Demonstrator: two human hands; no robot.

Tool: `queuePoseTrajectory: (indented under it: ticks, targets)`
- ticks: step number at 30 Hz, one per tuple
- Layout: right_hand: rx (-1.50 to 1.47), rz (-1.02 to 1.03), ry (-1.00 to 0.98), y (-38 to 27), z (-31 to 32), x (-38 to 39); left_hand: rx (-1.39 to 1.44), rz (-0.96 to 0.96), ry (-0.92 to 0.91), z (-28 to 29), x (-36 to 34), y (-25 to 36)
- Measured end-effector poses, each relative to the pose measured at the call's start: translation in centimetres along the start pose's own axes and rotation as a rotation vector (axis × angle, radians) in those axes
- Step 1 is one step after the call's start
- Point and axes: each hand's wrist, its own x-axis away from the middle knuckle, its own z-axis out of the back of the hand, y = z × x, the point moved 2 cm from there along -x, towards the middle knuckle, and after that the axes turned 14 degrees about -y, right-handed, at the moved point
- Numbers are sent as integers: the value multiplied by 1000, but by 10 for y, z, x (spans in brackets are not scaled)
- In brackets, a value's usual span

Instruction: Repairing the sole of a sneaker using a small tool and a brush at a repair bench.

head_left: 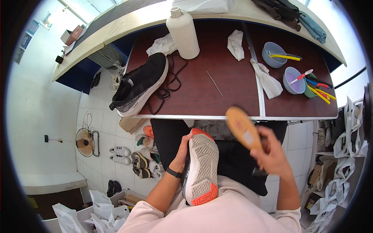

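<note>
My left hand (181,153) grips a shoe (201,167) held sole-up on my lap, showing a grey patterned sole with orange patches at both ends. My right hand (272,155) is closed on a wooden-backed oval brush (243,127), raised to the right of the shoe and slightly blurred; its bristles are hidden. Beyond them, on the dark red tabletop, lie a black sneaker (140,81) with loose laces (173,77) beside it, a thin metal stick (214,83) and crumpled white cloths (266,77).
A white bottle (182,35) and bowls (294,80) with several brushes stand on the table (194,116). Several shoes (140,165) and a fan (85,143) are on the floor at left. White bags fill a rack (342,163) at right and a box at lower left.
</note>
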Motion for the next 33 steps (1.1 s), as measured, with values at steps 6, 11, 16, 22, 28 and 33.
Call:
queuePoseTrajectory:
  ticks: [6,11,16,22,28,33]
  targets:
    - [-418,-117,-639,38,-63,10,-10,-30,78,-19,3,2]
    - [-191,-111,-44,89,-38,-19,-68,-51,89,-9,9,6]
    - [463,205,-261,58,-78,-7,-56,-68,42,3,7,-1]
    - [605,80,-3,48,-52,-10,-155,-103,105,-20,12,9]
    - [759,31,11,63,-57,-37,-152,-98,8,10,3,0]
    - [631,335,-48,28,-85,-2,17,-46,-16,50,3,-8]
